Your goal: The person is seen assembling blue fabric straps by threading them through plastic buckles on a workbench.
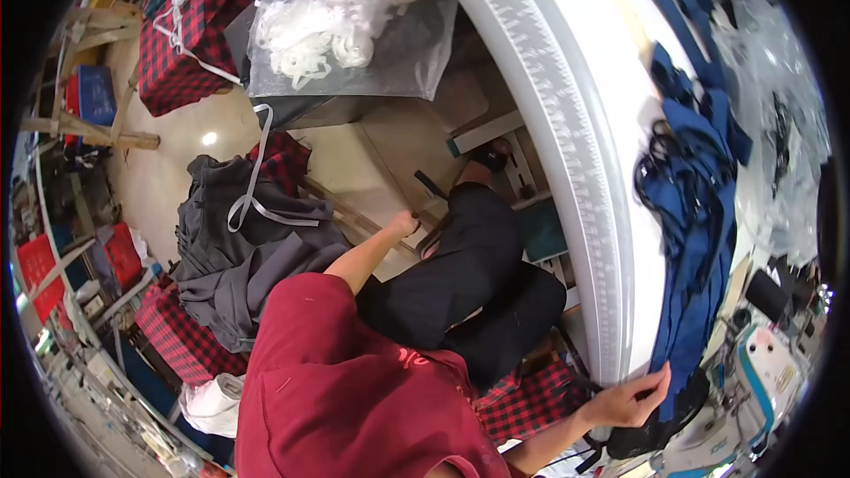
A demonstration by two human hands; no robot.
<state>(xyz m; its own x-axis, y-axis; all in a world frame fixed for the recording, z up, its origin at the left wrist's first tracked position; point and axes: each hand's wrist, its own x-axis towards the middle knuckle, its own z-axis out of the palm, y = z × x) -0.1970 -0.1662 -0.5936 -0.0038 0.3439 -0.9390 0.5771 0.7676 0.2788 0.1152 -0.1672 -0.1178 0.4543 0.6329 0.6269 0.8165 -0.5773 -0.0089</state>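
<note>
My left hand (405, 225) is low beside my legs, its fingers curled closed. Whatever may be in it is too small to make out. At the table's near right edge, my right hand (627, 402) has its fingers pinched together at the lower end of a dark blue fabric strip (680, 363). More blue strips (686, 168) lie tangled along the white table (633, 106). A grey garment (239, 248) is heaped to my left, with a pale narrow tape (252, 181) draped over it.
A clear plastic bag (407, 44) of white elastic or tape sits ahead. White and teal sewing machine (766, 372) parts stand at the right. Red-and-black checked cloth (190, 57) covers something at the far left. A wooden frame (106, 128) and red containers (40, 274) are further left.
</note>
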